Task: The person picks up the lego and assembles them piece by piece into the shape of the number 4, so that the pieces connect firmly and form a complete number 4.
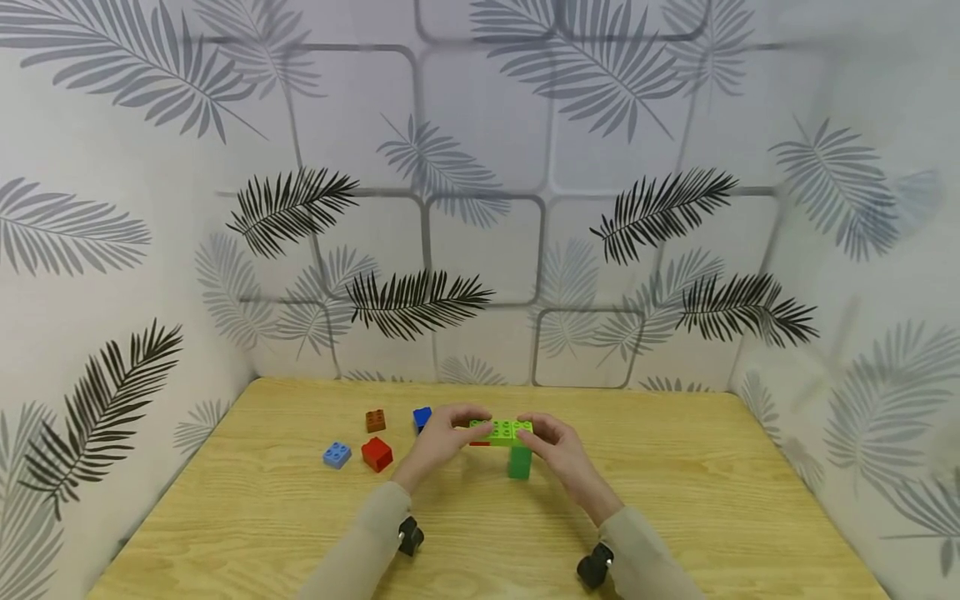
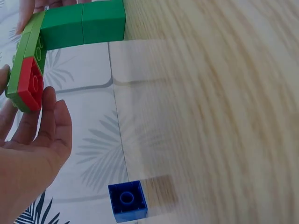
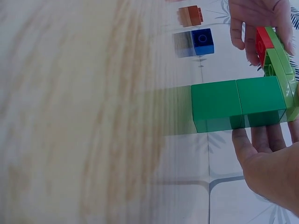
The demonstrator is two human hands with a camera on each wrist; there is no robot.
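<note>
Two stacked green toy blocks (image 3: 216,106) stand upright on the table, with lime-green toy bricks (image 1: 501,432) laid across their top and reaching out to the left. Under the free left end of this lime layer is a red brick (image 2: 31,86). My left hand (image 1: 442,437) pinches that end between thumb and fingers. At the other end, above the green blocks, my right hand (image 1: 564,457) grips the lime bricks, thumb in front and fingers behind. In the right wrist view, its lower fingers lie beside the green column.
A dark blue brick (image 1: 422,418) lies just left of my left hand. Farther left are a larger red brick (image 1: 377,454), a light blue brick (image 1: 337,455) and an orange-brown brick (image 1: 376,420). The wooden table (image 1: 712,483) meets a leaf-patterned backdrop (image 1: 487,250) behind.
</note>
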